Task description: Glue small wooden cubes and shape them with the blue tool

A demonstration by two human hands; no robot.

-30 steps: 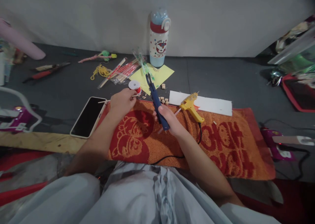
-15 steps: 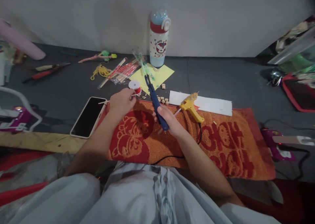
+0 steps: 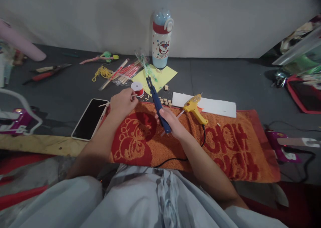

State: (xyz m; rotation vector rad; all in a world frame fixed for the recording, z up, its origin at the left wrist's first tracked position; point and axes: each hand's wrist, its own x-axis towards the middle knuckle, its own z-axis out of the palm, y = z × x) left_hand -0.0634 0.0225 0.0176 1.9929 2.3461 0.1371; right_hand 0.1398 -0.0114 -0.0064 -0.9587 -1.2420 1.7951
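My left hand (image 3: 122,102) is closed around a thin pale wooden stick (image 3: 102,105), whose ends show on both sides of the fist. The stick's left end lies over the phone (image 3: 89,119); its right end is near a spool of red thread (image 3: 137,88). In my right hand (image 3: 172,121) is a dark blue tool (image 3: 157,104) with narrow split jaws, like slim pliers, gripped by the handle and pointing up and away. Small cut wooden pieces (image 3: 165,102) lie just beyond it. A yellow glue gun (image 3: 194,107) rests right of my right hand.
An orange and red towel (image 3: 170,151) covers the near table edge. A white strip (image 3: 218,107) lies behind the glue gun. Farther back stand a bottle (image 3: 162,40), yellow paper (image 3: 170,75), packets of sticks (image 3: 127,72) and yellow cord (image 3: 102,73). Pliers (image 3: 47,73) lie at left.
My left hand has shifted slightly left with the stick. The blue tool has moved very slightly left in my right hand's grip.
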